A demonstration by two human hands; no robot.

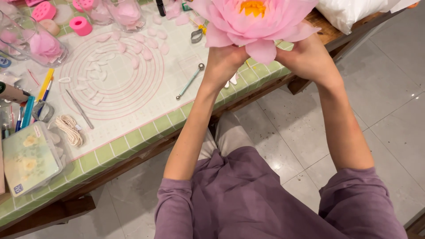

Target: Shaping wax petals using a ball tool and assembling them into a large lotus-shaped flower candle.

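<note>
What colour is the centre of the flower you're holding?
Yellow-orange, ringed by pink petals. The flower shows best in the head view, held from below by the left hand and right hand.

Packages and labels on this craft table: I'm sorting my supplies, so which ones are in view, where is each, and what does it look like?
Flat box: near left corner of the table, rectangular, clear lid over a pale green and yellow flower print, small blue label at its corner.
White bag: far right end of the table, soft, plain, crumpled.
Neither hand touches them: left hand and right hand hold a pink paper flower.
</note>
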